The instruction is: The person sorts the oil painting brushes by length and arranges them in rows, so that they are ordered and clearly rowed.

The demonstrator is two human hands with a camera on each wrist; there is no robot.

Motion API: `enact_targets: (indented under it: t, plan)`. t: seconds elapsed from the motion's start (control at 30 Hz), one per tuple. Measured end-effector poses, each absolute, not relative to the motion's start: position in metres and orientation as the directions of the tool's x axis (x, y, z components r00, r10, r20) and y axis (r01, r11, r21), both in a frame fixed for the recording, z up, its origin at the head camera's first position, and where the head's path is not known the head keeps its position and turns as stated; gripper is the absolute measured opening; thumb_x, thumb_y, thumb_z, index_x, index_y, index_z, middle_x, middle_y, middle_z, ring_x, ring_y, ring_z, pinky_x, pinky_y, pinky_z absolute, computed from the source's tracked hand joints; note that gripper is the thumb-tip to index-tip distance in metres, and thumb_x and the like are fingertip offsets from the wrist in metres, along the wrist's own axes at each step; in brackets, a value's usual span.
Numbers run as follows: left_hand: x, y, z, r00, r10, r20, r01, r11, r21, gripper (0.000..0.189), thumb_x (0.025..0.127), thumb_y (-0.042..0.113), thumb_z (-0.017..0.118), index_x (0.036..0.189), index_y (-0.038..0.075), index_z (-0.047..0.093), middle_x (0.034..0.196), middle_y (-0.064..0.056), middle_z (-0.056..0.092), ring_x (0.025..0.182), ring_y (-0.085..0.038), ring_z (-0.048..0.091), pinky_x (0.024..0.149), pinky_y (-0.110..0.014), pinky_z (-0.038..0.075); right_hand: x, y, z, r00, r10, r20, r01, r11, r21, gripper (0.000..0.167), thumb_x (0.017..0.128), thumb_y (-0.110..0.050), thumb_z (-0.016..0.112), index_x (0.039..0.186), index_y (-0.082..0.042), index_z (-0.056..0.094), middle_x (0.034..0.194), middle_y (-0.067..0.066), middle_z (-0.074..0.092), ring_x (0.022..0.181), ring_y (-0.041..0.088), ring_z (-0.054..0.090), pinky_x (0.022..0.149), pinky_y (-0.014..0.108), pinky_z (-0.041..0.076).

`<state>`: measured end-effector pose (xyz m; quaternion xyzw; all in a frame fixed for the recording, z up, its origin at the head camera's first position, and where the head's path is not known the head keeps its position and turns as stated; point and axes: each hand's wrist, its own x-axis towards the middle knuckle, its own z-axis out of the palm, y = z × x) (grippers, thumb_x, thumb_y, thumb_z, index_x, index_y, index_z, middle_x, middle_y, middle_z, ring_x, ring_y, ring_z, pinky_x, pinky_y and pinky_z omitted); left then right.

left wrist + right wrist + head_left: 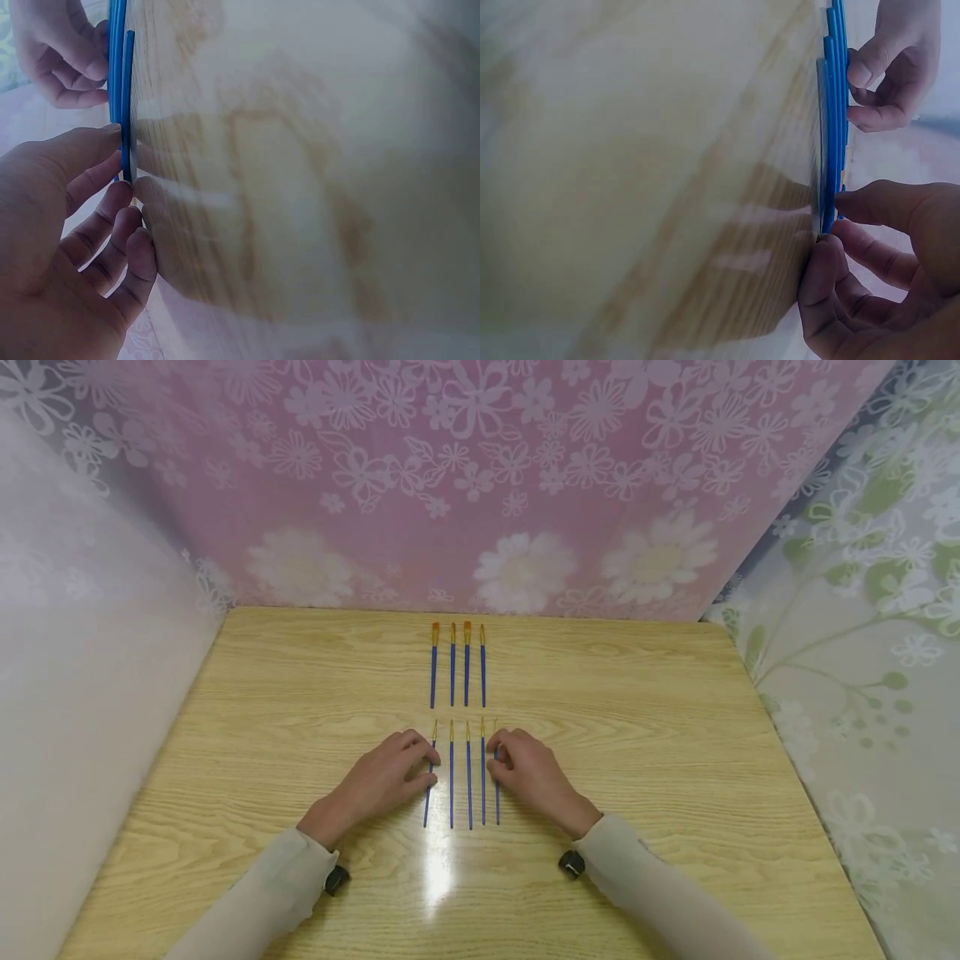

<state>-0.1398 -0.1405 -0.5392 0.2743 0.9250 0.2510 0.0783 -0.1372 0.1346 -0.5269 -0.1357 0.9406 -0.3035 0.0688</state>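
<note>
Slim paintbrushes with blue handles lie in a front row on the table, bristle ends pointing away from me. My left hand [392, 774] pinches the leftmost paintbrush [427, 810] of this row, thumb and fingertips at its handle. At the other end, my right hand [531, 770] has thumb and curled fingers on the rightmost paintbrush [497, 811] and covers part of its handle. Between the hands lie more thin brushes, among them a middle paintbrush [469, 785]. Both wrist views show fingertips low at the tabletop, against the blue handles [127, 97].
Farther back, a second row of several shorter brushes includes a broad flat paintbrush [433, 668] with orange bristles. The wooden table [637, 718] meets a pink flowered wall covering [420, 552] behind, with pale coverings at both sides. Light glares off the tabletop near the front.
</note>
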Motion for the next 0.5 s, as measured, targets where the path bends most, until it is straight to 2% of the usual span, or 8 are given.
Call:
enact_targets:
  t: [0.23, 0.5]
  plan:
    - [-0.140, -0.140, -0.539, -0.839, 0.545, -0.016, 0.465, 0.731, 0.500, 0.018, 0.105, 0.029, 0.075, 0.121, 0.020, 0.075, 0.133, 0.000, 0.066, 0.126, -0.022, 0.063, 0.105, -0.046, 0.056, -0.137, 0.133, -0.527, -0.954, -0.295, -0.059, -0.211, 0.795, -0.568, 0.013, 0.100, -0.015, 0.074, 0.112, -0.010, 0.073, 0.089, -0.001, 0.058, 0.081, 0.014, 0.052, 0.073, 0.031, 0.046]
    - [-0.140, -0.140, -0.541, -0.839, 0.545, -0.019, 0.456, 0.721, 0.521, 0.020, 0.106, 0.031, 0.074, 0.122, 0.021, 0.075, 0.133, 0.001, 0.067, 0.125, -0.021, 0.063, 0.105, -0.045, 0.056, -0.138, 0.144, -0.524, -0.966, -0.257, -0.028, -0.180, 0.746, -0.641, 0.015, 0.102, -0.019, 0.073, 0.114, -0.011, 0.075, 0.093, -0.002, 0.068, 0.082, 0.012, 0.059, 0.077, 0.032, 0.052]
